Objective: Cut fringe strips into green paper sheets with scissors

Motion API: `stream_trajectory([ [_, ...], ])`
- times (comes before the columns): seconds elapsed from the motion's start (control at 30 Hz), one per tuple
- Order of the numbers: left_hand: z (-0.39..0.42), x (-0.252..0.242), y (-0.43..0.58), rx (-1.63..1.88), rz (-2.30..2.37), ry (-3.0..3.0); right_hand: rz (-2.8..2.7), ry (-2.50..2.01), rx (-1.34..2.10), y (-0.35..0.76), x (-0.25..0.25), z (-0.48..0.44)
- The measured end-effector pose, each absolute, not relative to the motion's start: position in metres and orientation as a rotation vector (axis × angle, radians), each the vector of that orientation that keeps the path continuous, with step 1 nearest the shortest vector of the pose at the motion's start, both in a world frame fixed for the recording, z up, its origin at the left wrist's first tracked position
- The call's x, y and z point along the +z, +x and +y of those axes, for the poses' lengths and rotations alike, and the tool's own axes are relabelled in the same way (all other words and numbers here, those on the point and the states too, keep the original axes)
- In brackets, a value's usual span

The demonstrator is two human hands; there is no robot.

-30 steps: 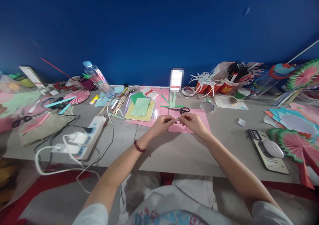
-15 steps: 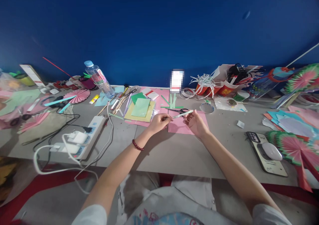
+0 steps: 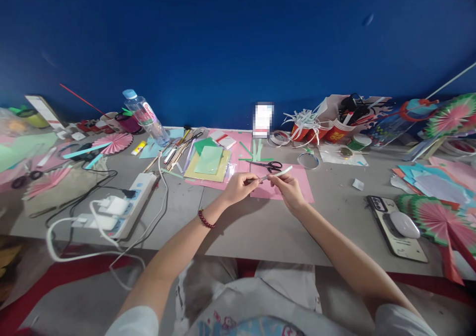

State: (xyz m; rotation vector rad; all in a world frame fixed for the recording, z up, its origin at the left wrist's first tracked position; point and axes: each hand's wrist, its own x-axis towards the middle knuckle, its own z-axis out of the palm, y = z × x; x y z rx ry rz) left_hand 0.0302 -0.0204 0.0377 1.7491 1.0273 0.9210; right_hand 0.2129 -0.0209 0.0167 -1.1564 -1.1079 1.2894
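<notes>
A narrow pale green paper strip (image 3: 284,171) is pinched between my two hands above the table. My left hand (image 3: 241,187) grips its left end with thumb and fingertips. Close beside it, my right hand (image 3: 289,189) is closed on the strip nearer its middle, and the free end sticks out up and to the right. Just behind my fingers, black-handled scissors (image 3: 274,166) lie on the table. Pink paper (image 3: 303,184) lies under my right hand. To the left sits a stack of yellow and green paper sheets (image 3: 208,160).
A white power strip (image 3: 137,199) with cables lies at left. A plastic bottle (image 3: 147,115) leans near the blue wall. Red paper cups (image 3: 336,131) with tools stand at back right. A phone (image 3: 396,246) carries a white case (image 3: 404,225) at right, beside pink and green paper fans (image 3: 439,217).
My right hand has moved left along the strip, closer to my left hand, and its fingers have closed. More of the scissors' handles now shows.
</notes>
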Motion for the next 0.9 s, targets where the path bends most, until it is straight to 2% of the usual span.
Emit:
stream_trajectory([
  [0.9, -0.016, 0.035, 0.029, 0.901, 1.075, 1.73, -0.802, -1.078, 1.213, 0.236, 0.013, 0.003],
])
